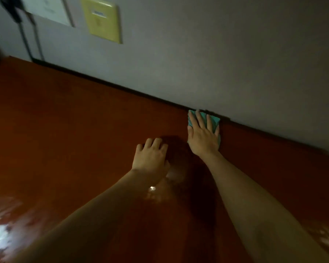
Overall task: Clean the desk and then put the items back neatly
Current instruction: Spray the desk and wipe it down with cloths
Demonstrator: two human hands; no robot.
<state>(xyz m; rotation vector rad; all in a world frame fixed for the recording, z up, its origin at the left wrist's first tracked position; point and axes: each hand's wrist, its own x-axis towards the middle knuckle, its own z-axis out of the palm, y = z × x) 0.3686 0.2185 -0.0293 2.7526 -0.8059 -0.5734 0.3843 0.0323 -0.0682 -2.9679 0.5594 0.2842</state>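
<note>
My right hand (202, 136) lies flat, fingers straight and spread, pressing a teal cloth (214, 120) onto the reddish-brown desk (74, 120). The cloth sits at the desk's far edge, right against the grey wall (198, 54), and shows past my fingertips and beside my palm. My left hand (152, 154) rests on the bare desk just beside it, nearer to me, holding nothing, its fingers bent at the knuckles (tips on the wood). The desk is glossy, with bright glare at the lower left. Up on the wall I see a yellow plate (103, 19), a white sheet (49, 8) and dark cables (25, 40), all blurred.
</note>
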